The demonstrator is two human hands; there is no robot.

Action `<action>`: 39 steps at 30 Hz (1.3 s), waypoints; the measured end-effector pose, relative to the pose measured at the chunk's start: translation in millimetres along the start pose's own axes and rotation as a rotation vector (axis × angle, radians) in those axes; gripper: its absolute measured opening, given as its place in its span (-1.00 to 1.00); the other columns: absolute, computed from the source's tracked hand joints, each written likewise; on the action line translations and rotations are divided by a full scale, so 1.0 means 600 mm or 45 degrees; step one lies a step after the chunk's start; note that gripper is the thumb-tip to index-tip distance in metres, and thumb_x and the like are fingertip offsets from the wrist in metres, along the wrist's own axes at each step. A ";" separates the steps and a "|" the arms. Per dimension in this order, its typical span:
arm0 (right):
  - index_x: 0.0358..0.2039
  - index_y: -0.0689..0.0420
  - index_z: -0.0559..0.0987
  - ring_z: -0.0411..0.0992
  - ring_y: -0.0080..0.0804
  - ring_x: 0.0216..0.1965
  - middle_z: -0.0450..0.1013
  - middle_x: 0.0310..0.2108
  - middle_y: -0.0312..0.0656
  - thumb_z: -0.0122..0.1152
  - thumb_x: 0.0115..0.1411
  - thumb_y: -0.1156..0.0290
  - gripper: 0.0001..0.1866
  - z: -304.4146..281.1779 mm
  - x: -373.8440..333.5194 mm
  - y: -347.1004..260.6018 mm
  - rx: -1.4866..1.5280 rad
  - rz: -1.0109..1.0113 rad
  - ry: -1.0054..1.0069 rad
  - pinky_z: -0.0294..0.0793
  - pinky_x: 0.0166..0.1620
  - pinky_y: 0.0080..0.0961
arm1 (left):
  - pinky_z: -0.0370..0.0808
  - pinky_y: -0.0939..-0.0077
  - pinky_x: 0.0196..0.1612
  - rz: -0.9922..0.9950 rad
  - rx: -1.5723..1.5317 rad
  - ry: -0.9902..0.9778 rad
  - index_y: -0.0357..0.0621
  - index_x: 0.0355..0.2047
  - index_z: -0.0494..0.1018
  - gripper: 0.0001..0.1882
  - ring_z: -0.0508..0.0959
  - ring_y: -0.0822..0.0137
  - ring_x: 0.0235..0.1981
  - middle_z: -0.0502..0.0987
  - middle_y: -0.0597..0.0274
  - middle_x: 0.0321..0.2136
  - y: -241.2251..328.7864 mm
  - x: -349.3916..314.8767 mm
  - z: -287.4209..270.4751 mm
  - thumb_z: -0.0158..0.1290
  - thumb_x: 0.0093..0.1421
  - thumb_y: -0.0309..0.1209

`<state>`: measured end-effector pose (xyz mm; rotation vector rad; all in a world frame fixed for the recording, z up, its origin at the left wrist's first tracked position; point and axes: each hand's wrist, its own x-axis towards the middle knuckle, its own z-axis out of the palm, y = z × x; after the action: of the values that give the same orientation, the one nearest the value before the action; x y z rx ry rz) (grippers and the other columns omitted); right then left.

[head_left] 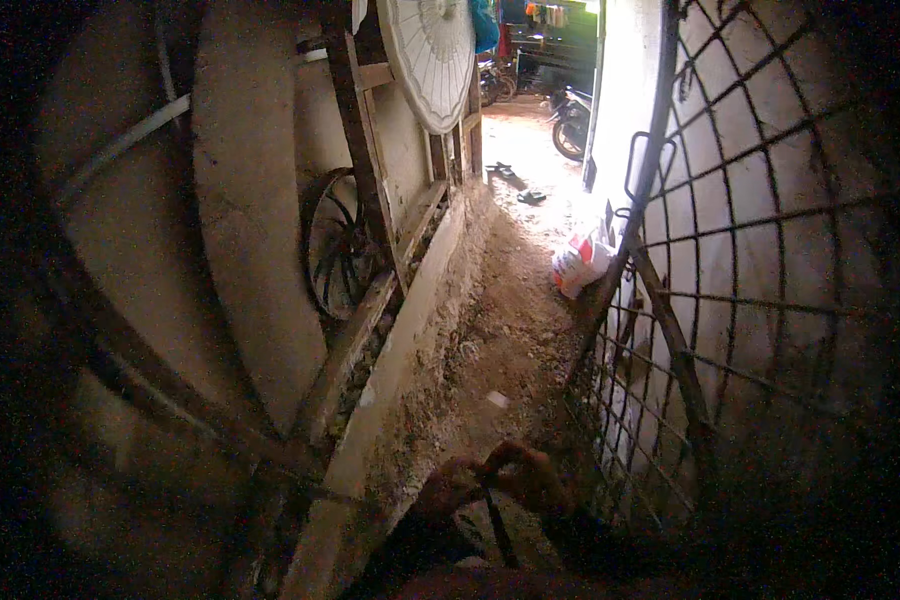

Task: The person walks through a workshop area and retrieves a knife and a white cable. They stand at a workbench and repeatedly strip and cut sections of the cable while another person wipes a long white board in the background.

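Note:
Low in the head view, my left hand [452, 486] and my right hand [526, 474] come together in front of my body, fingertips meeting. Both are closed, the fingers curled in a pinch. A dark narrow strip [499, 532], perhaps a strap or cord, hangs down from where the fingers meet. Its upper end is hidden by the fingers, and the dim light blurs the detail. Dark sleeves cover my forearms.
A narrow dirt passage [500, 370] leads to a bright doorway. On its right stand a metal grid gate [730, 215] and a white-and-red plastic bag [580, 264]. Leftward are a wooden frame [368, 150], a spoked wheel [338, 245] and a low ledge [390, 385]. Sandals [531, 198] lie ahead near a motorbike [571, 125].

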<state>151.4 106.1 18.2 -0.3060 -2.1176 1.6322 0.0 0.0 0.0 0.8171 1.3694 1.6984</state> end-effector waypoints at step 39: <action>-0.39 0.19 0.43 0.38 -0.59 -0.38 0.41 -0.53 -0.29 0.20 -0.01 0.39 -0.80 -0.687 1.678 0.305 -0.009 0.325 -0.141 0.37 -0.32 -0.58 | 0.33 0.64 -0.57 -0.096 -0.181 0.011 -0.18 -0.43 0.34 -0.87 0.38 0.54 -0.60 0.37 0.32 -0.61 0.308 1.767 -0.272 0.06 0.04 -0.44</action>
<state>-551.8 947.3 139.0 -0.5178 -2.2421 1.8215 -683.1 834.0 151.8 0.6701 1.2534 1.7204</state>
